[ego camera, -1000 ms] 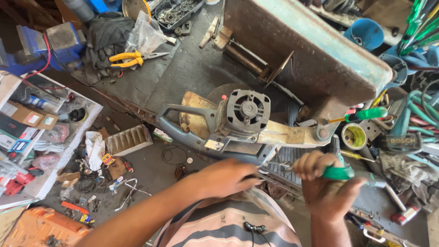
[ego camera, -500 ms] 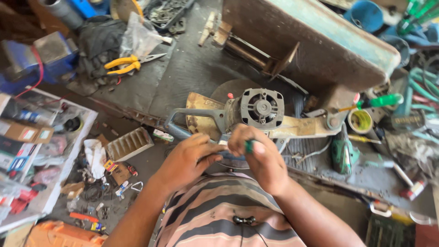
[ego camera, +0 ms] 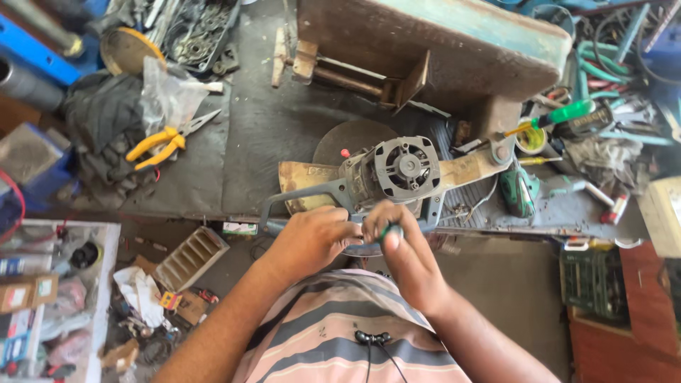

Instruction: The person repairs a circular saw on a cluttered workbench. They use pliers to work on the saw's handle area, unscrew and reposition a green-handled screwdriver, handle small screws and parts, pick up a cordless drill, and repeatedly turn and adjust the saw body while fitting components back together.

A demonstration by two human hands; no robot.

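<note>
A dismantled power tool [ego camera: 397, 174] with a grey motor housing, a vented end cap and a grey loop handle [ego camera: 287, 202] lies at the near edge of a dark workbench [ego camera: 262, 135]. My left hand [ego camera: 312, 237] grips the lower bar of that handle. My right hand [ego camera: 397, 241] sits right beside it, fingers closed around a green-handled screwdriver [ego camera: 389, 232] whose tip points into the handle; the tip itself is hidden by my fingers.
Yellow-handled pliers [ego camera: 159, 145] and a plastic bag [ego camera: 170, 99] lie at the bench's left. A second green screwdriver [ego camera: 560, 117], a small tin and green hoses sit at the right. A large rusty metal block [ego camera: 425, 42] stands behind. Boxes and parts litter the floor at left.
My right hand brought the green screwdriver in from the right to the tool's handle, and my left hand rose from below to grip the handle. The view shifted closer.
</note>
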